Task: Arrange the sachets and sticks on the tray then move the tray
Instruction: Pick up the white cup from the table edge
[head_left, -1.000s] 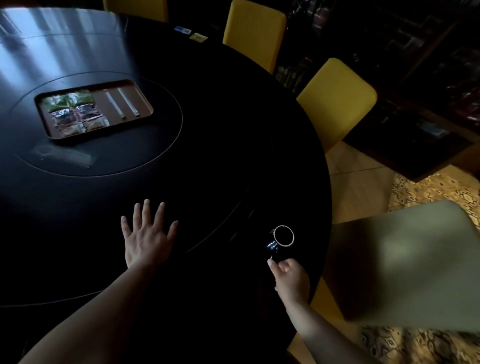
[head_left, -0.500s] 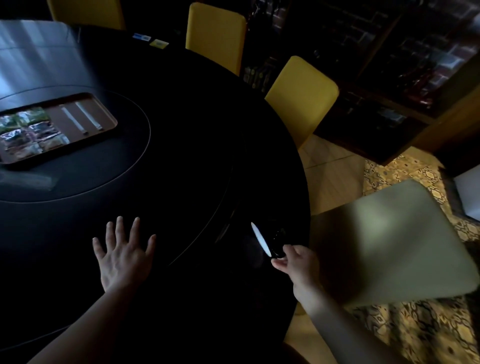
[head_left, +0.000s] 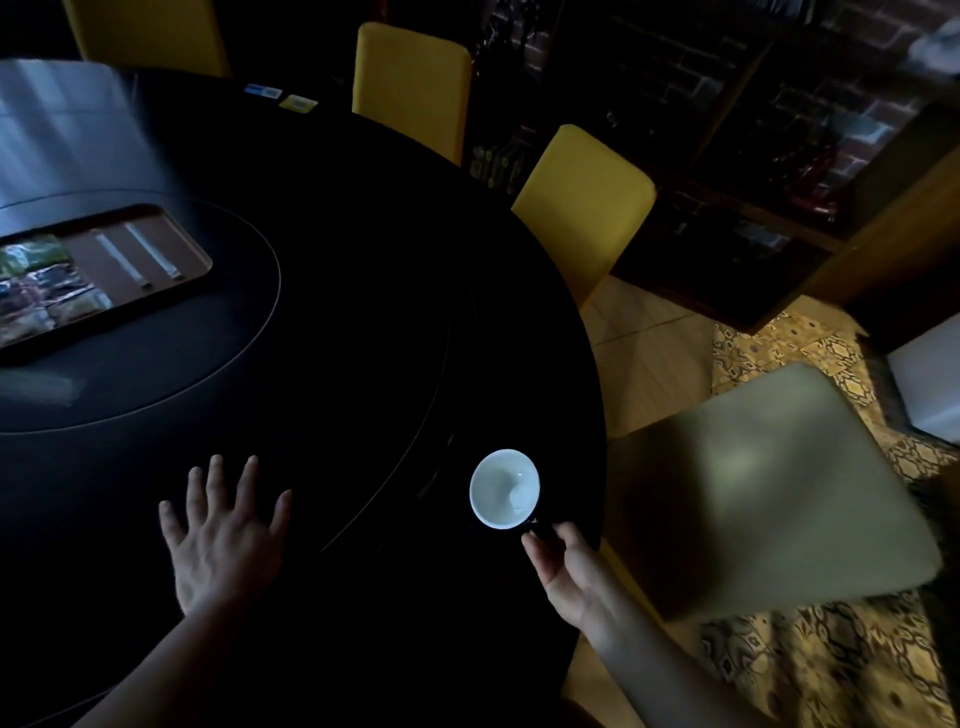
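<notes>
Black table (head_left: 337, 312): we are resting our left hand (head_left: 226, 540) flat on it, fingers spread. Our right hand (head_left: 563, 564) is pinching a cup (head_left: 504, 489) by its handle. Tray (head_left: 192, 249) is sitting far left, carrying sachets (head_left: 41, 286) beside two sticks (head_left: 137, 257).

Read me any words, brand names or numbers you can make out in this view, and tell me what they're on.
No text here is legible.
Sachets on the tray: printed patterns, too blurred to read.
Two sticks: dark marks at the ends, too small to read.
Blue packet and yellow packet at the table's far edge: too small to read.
</notes>
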